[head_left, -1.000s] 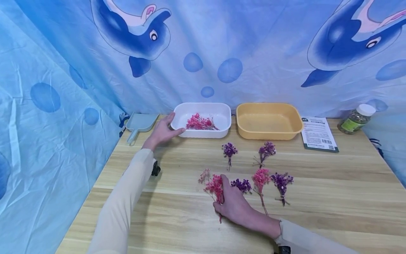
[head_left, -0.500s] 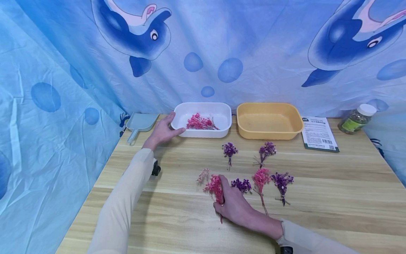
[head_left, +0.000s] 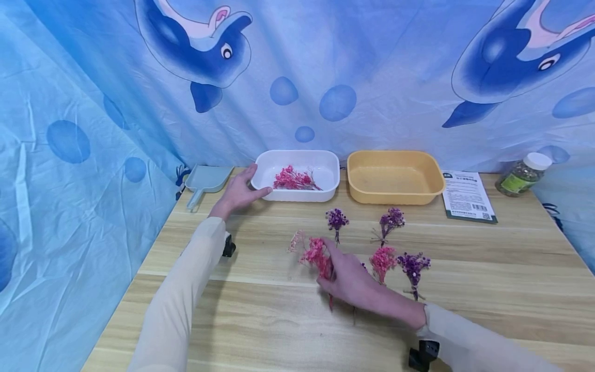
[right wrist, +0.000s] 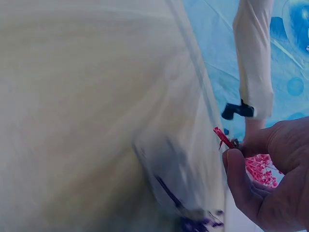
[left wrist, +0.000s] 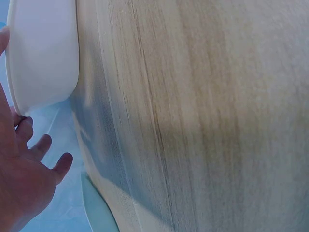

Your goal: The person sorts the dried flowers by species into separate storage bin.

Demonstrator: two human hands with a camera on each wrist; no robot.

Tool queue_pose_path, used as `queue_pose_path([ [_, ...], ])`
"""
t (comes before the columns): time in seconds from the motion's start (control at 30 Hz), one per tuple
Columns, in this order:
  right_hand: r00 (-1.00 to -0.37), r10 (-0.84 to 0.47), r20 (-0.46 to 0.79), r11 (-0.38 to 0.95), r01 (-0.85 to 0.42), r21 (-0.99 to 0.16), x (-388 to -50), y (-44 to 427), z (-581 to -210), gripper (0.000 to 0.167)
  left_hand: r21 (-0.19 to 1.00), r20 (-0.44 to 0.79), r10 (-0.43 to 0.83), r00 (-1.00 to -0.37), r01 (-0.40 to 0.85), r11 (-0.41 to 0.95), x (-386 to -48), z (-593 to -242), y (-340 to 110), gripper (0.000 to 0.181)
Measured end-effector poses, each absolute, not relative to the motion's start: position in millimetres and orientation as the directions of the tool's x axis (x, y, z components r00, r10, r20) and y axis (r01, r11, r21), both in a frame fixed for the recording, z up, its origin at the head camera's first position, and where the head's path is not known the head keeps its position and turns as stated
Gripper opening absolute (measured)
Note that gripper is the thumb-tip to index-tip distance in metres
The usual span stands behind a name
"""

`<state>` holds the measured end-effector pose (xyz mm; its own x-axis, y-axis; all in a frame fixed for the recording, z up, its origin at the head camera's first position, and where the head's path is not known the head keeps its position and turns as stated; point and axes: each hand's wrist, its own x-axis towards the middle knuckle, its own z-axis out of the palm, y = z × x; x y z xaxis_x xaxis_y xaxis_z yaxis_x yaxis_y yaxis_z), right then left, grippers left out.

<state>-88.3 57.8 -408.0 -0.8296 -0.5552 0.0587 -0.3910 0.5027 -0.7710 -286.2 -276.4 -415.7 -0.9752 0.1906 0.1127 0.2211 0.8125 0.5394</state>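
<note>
My right hand [head_left: 350, 279] pinches a bunch of pink dried flowers [head_left: 316, 256] by its stems, above the middle of the table. In the right wrist view, thumb and finger meet round the tied stems [right wrist: 224, 137]. Beyond the hand show the pink blossoms [right wrist: 260, 169]. My left hand [head_left: 239, 192] rests at the left end of a white plastic basin [head_left: 301, 196], fingers spread and touching its rim. More pink dried flowers [head_left: 295, 179] lie in that basin. In the left wrist view several fingers [left wrist: 43, 145] hang loosely beside the basin wall [left wrist: 46, 58].
Purple bunches [head_left: 337, 219] lie about the table [head_left: 260, 320], one partly hidden by my right hand. Another pink bunch [head_left: 383, 260] is to its right. Behind stand a yellow basin [head_left: 395, 198], a printed packet [head_left: 467, 196], a lidded jar [head_left: 520, 175] and a dustpan [head_left: 207, 178].
My right hand has lifted the pink bunch and shifted it slightly away from me, now covering most of a purple bunch. My left hand stays at the white basin.
</note>
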Motion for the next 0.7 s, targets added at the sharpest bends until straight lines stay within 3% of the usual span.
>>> queue_pose_path([
  [0.23, -0.819, -0.573, 0.027, 0.527, -0.394, -0.753, -110, 66, -391, 0.093, 0.545, 0.1, 0.184, -0.978, 0.208, 0.812, -286, -415, -277, 0.103],
  [0.7, -0.768, -0.631, 0.114, 0.531, -0.534, -0.658, -174, 65, -363, 0.097, 0.549, 0.104, 0.175, -0.979, 0.203, 0.811, -285, -415, -276, 0.103],
])
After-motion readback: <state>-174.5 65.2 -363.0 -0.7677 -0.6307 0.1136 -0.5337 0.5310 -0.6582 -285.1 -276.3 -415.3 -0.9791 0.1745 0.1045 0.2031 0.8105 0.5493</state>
